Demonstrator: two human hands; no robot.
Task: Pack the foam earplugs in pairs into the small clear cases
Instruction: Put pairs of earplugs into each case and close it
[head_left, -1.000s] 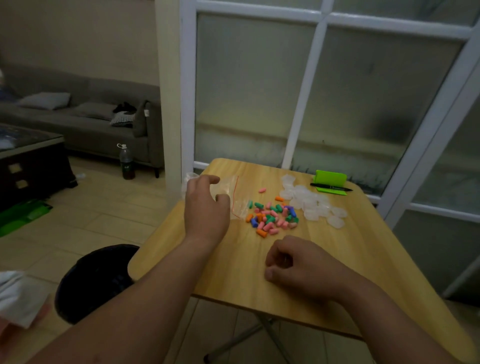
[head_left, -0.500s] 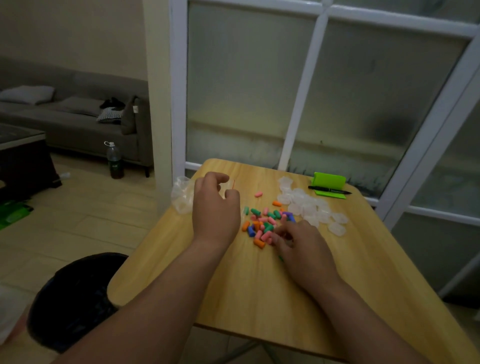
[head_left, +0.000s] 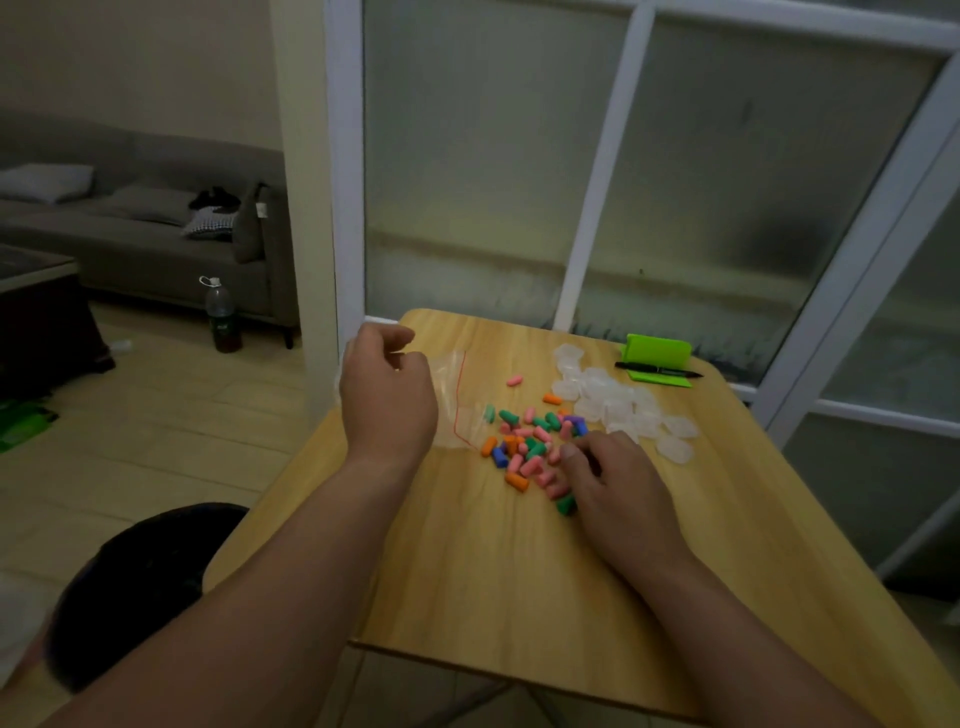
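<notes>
A pile of coloured foam earplugs (head_left: 524, 441) lies in the middle of the wooden table (head_left: 467, 571). One pink earplug (head_left: 514, 381) lies apart, farther back. Several small clear cases (head_left: 618, 405) are heaped to the right of the pile. My right hand (head_left: 618, 488) rests on the pile's near right edge with its fingers curled; a green earplug (head_left: 566, 504) shows under them. My left hand (head_left: 387, 400) hovers with curled fingers at the left edge of a clear zip bag (head_left: 454, 395) with a red line. Whether it holds the bag is unclear.
A green holder (head_left: 658, 351) with a black pen (head_left: 660, 371) in front of it sits at the table's back right. Glass doors stand behind the table. A dark round seat (head_left: 140, 582) is at the lower left, and a bottle (head_left: 221, 317) stands on the floor.
My right hand moved from the table's near side onto the earplug pile and stays there. The bag, bunched by my left hand half a second ago, now lies spread flat to its right.
</notes>
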